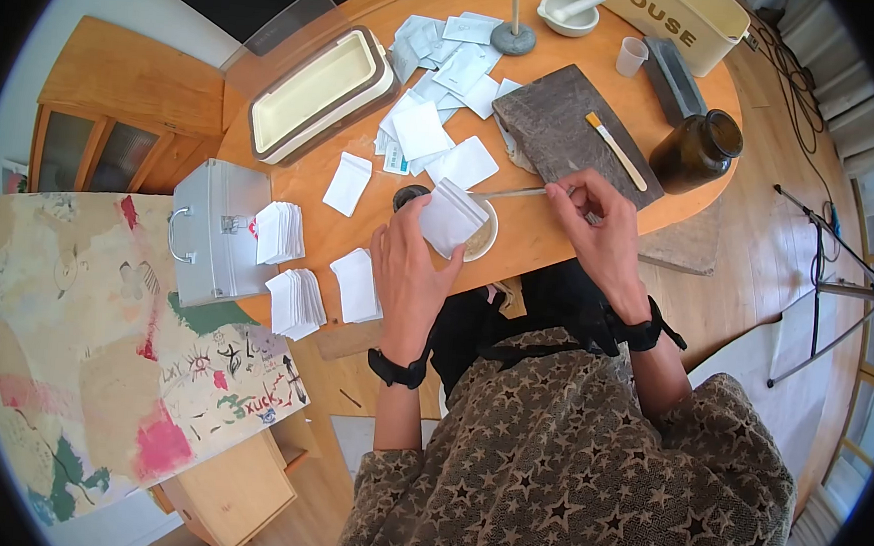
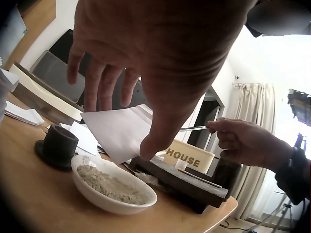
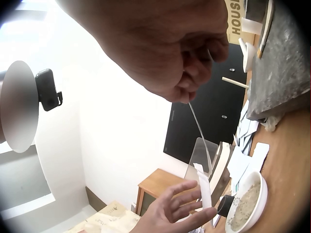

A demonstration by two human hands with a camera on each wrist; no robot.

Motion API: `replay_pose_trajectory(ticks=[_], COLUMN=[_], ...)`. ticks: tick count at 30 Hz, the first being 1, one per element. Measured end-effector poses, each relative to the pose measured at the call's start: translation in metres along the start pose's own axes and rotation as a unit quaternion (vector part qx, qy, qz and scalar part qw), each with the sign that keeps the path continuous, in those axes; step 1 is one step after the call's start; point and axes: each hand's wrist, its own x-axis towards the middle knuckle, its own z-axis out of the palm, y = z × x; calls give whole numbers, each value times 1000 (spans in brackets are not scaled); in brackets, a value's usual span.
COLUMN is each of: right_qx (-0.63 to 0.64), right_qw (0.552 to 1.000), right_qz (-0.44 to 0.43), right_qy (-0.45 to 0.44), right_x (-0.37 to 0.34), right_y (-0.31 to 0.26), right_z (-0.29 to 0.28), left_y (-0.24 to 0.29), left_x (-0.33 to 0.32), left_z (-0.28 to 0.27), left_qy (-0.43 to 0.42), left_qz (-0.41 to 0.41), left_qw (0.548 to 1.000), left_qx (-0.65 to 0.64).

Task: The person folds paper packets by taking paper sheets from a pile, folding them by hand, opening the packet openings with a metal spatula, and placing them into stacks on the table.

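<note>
My left hand (image 1: 409, 271) holds a small white paper packet (image 1: 450, 220) between thumb and fingers, above a white bowl (image 2: 114, 206) of grey-beige powder (image 2: 109, 187). A thin metal spatula (image 1: 510, 192) is pinched in my right hand (image 1: 600, 228). It points left, and its far end reaches the packet's upper edge. Fingers hide most of its handle. Beside the bowl, a dark, round, cup-like piece on a wide base (image 2: 59, 145) stands on the table.
Several white packets (image 1: 295, 302) lie stacked at the left by a silver case (image 1: 210, 224). Blue-white sachets (image 1: 459, 69) are heaped farther back, near a cream box (image 1: 308, 85). On the right are a dark stone slab (image 1: 557, 110), a brush (image 1: 619, 156) and a brown jar (image 1: 686, 158).
</note>
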Motion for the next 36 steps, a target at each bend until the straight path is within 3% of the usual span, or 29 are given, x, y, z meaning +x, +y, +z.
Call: replay_pose_trajectory(ticks=[15, 36], right_qx=[11, -29], right_qw=[1000, 999], right_qz=[3, -32], right_qy=[8, -32], right_x=[0, -4], right_y=[-1, -7], right_z=[-2, -2], left_y=[-8, 7], left_x=[-6, -6], left_z=[0, -8], left_qy=[-15, -19], left_qz=[-31, 0], left_qw=[997, 999], left_qx=[63, 39])
